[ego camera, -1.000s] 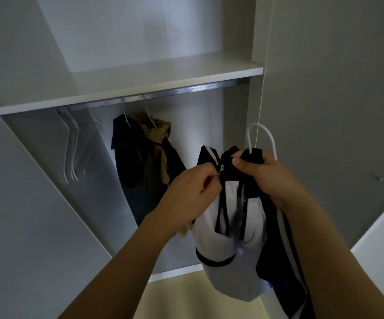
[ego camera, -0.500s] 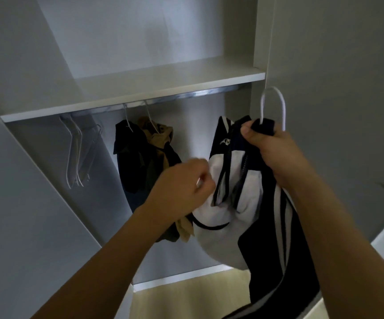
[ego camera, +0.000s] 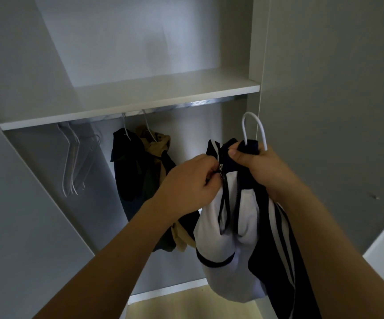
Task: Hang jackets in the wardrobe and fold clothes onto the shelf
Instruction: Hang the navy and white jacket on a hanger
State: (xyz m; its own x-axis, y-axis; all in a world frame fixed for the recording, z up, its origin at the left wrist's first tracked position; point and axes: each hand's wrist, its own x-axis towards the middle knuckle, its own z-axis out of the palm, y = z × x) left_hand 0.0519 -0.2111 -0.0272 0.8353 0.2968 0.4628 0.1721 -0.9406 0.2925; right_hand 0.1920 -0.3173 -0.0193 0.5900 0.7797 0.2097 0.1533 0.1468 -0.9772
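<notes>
The navy-and-white jacket (ego camera: 227, 229) hangs from its white hanger (ego camera: 254, 130) in front of the open wardrobe, below the shelf (ego camera: 140, 97) and right of the rail (ego camera: 186, 104). My right hand (ego camera: 257, 165) grips the collar and the hanger's neck together. My left hand (ego camera: 186, 180) pinches the zip pull (ego camera: 221, 168) at the collar. Two jackets (ego camera: 140, 171) hang on the rail, with bare hangers (ego camera: 75, 162) to their left.
</notes>
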